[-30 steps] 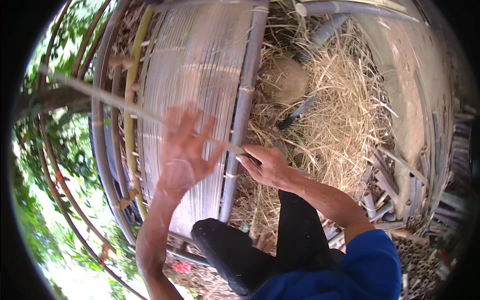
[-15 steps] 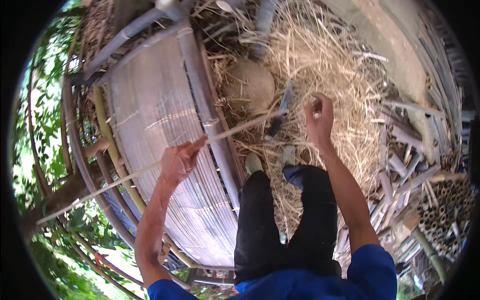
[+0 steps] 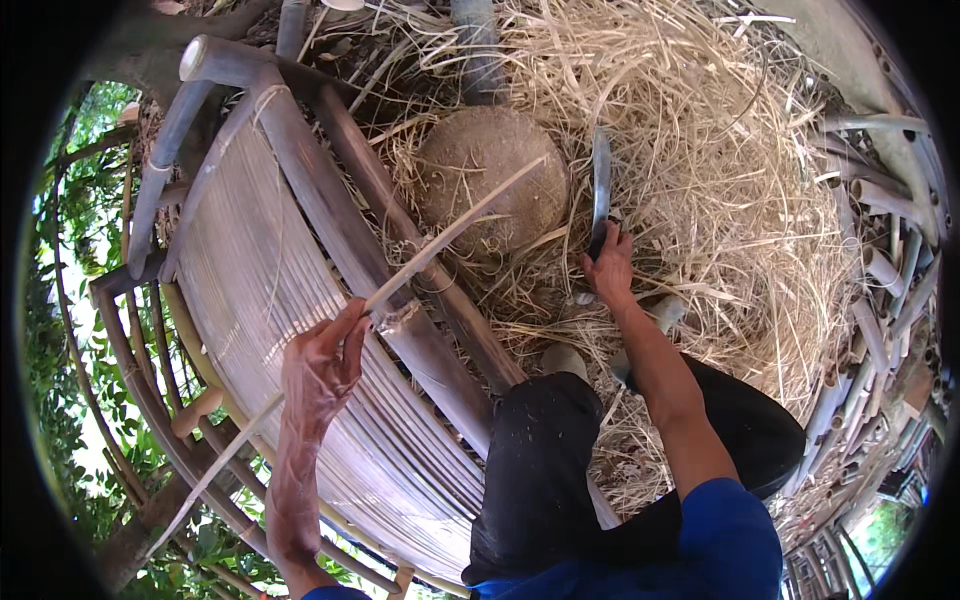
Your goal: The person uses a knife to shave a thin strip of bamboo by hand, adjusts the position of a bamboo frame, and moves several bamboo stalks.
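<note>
A long, thin bamboo strip (image 3: 455, 228) slants across the view, pinched between the thumb and fingers of my left hand (image 3: 325, 362). One end reaches over a round chopping block (image 3: 490, 180); the other trails to the lower left past the bench. Beside the block, my right hand (image 3: 609, 268) is closed round the dark handle of a machete (image 3: 601, 180). Its grey blade points away from me, low over the straw. My left hand is above the slatted bamboo bench (image 3: 390, 440).
Straw and bamboo shavings (image 3: 700, 190) cover the ground ahead and to the right. Cut bamboo poles (image 3: 885, 270) are piled along the right side. A bamboo railing (image 3: 150, 370) with green leaves behind it runs along the left. A thick bamboo pole (image 3: 480, 50) lies beyond the block.
My right hand, empty before, has reached down and taken hold of the machete's handle. My left hand still grips the strip, whose near end has tilted further upward. My legs have bent.
</note>
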